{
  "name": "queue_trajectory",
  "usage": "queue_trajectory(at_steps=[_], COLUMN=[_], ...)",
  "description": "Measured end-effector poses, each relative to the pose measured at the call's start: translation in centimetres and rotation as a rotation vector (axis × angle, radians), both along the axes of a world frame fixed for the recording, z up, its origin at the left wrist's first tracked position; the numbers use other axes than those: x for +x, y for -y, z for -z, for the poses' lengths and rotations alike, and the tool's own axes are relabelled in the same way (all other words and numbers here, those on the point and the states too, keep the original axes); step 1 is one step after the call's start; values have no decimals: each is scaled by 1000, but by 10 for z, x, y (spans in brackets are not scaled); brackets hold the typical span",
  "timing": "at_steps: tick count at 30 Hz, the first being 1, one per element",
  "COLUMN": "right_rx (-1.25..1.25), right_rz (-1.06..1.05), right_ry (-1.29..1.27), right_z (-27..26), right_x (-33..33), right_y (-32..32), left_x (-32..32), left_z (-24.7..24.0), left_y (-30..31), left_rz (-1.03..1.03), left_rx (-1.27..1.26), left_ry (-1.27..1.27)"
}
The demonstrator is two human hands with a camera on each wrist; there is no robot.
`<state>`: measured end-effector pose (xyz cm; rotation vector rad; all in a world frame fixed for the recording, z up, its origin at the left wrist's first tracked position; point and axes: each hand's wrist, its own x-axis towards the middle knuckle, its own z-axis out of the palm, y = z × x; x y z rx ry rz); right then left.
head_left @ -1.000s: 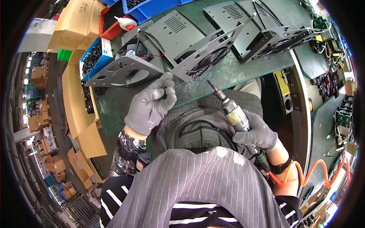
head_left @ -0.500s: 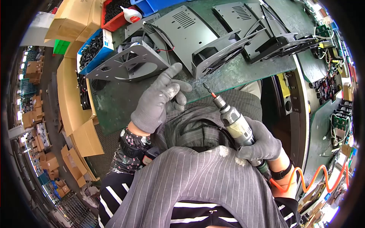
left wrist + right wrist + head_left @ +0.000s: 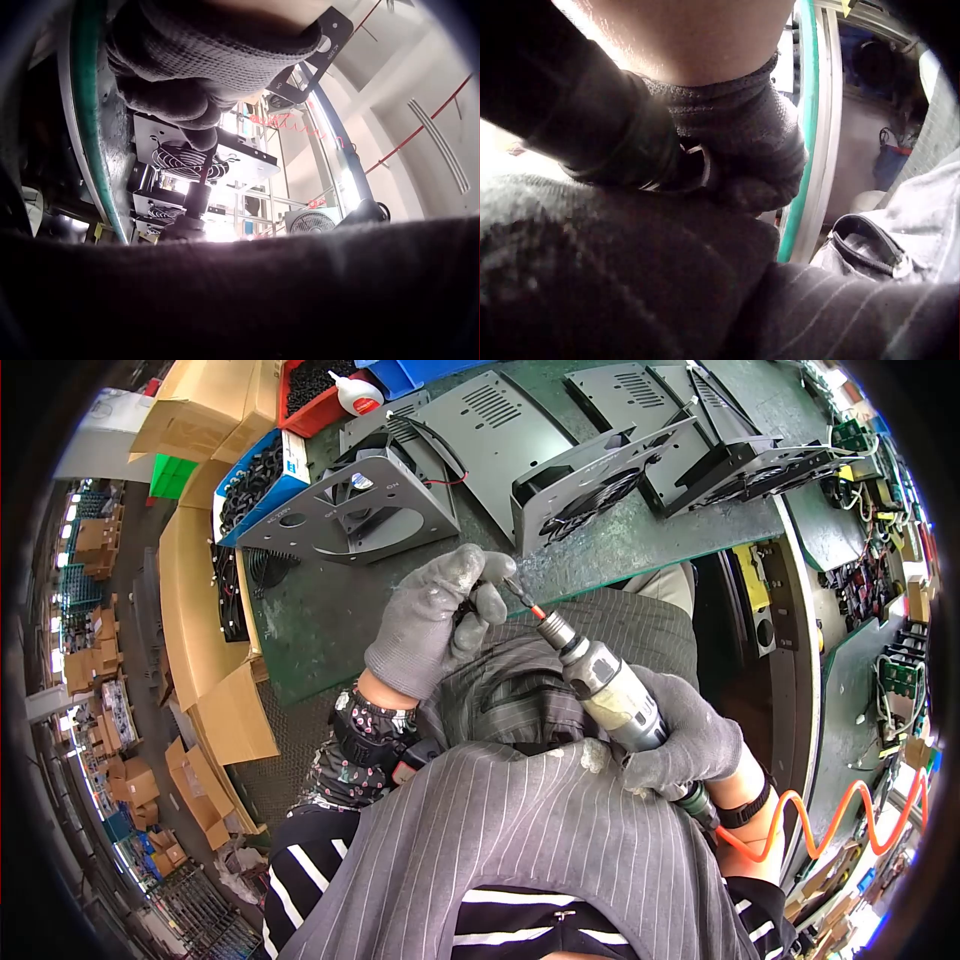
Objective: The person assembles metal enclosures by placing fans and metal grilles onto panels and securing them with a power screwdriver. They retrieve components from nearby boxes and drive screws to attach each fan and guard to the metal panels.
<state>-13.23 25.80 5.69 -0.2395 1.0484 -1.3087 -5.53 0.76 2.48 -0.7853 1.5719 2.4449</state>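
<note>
My right gloved hand (image 3: 690, 735) grips a pneumatic screwdriver (image 3: 620, 705), its bit (image 3: 520, 595) pointing up and left. The curled fingers of my left gloved hand (image 3: 430, 620) meet at the bit's tip; what lies inside them is hidden. The left wrist view also has those fingertips at the bit (image 3: 204, 169). Beyond my left hand, a grey metal panel (image 3: 290, 540) with a large round cutout stands tilted on the green bench (image 3: 330, 620). Beside it is a grey housing with a fan panel (image 3: 545, 525). Mostly cloth and wrist fill the right wrist view.
Another grey fan housing (image 3: 730, 485) stands farther right. A blue bin (image 3: 295, 460) and red bin (image 3: 325, 418) of small black parts sit back left, by a white bottle (image 3: 357, 395). Cardboard (image 3: 190, 590) lines the left side. An orange coiled hose (image 3: 800, 835) trails right.
My left hand has moved right, its extended index finger now bent to the bit's tip. The screwdriver has shifted up and left, closing the gap between bit and left hand.
</note>
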Motion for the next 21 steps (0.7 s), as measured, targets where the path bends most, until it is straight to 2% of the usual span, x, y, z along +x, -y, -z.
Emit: queue_trajectory(at_steps=[4, 6, 7, 9, 12, 15, 21], right_rx=[13, 8, 3, 28, 33, -3, -56], right_rz=[12, 1, -15, -51, -60, -40, -91], right_ry=[-35, -32, -31, -31, -19, -13, -86], right_z=[8, 8, 8, 2, 6, 13, 19], right_x=[5, 6, 5, 3, 5, 7, 3], right_y=[-3, -3, -3, 1, -1, -3, -6], left_x=[-4, -6, -5, 0, -1, -3, -2], left_z=[-13, -14, -11, -4, -5, -21, -12], left_y=[-10, -17, -15, -9, -18, -23, -25], left_rz=[-65, -169, -170, -45, -77, -69, -34], left_rx=[14, -57, -59, -288, -379, -308, -327], left_ry=[16, -9, -7, -50, -95, -17, -74])
